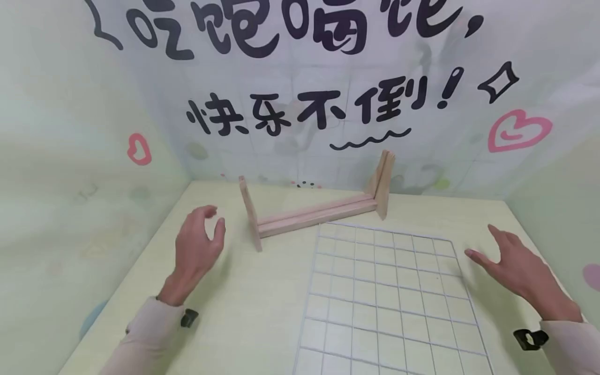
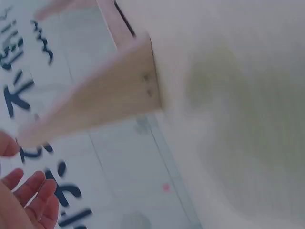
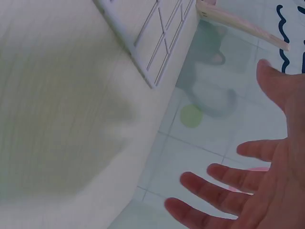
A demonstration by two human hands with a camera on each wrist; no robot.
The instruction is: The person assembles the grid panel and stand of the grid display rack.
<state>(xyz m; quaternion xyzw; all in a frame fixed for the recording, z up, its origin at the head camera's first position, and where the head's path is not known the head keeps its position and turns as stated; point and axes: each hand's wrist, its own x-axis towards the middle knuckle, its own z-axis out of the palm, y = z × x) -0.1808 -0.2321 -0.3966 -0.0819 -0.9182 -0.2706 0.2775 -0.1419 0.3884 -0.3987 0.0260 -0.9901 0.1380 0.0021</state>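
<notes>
A wooden stand point(image 1: 319, 216) with two upright end boards and a long crossbar sits toward the back of the table. In front of it and to the right, a white wire grid panel point(image 1: 377, 307) lies on the tabletop. My left hand point(image 1: 199, 242) hovers to the left of the stand, fingers loosely bent and holding nothing. In the left wrist view the stand's end board point(image 2: 109, 93) shows close by that hand. My right hand point(image 1: 520, 268) hangs over the table right of the grid, fingers spread and apart from it.
The pale wooden table point(image 1: 262, 312) meets a back wall sheet point(image 1: 290, 156) printed with black writing and pink hearts. Light sheets also stand along the left point(image 1: 70, 208) and right point(image 1: 572, 208) sides. Black wrist straps point(image 1: 189, 317) show at both sleeves.
</notes>
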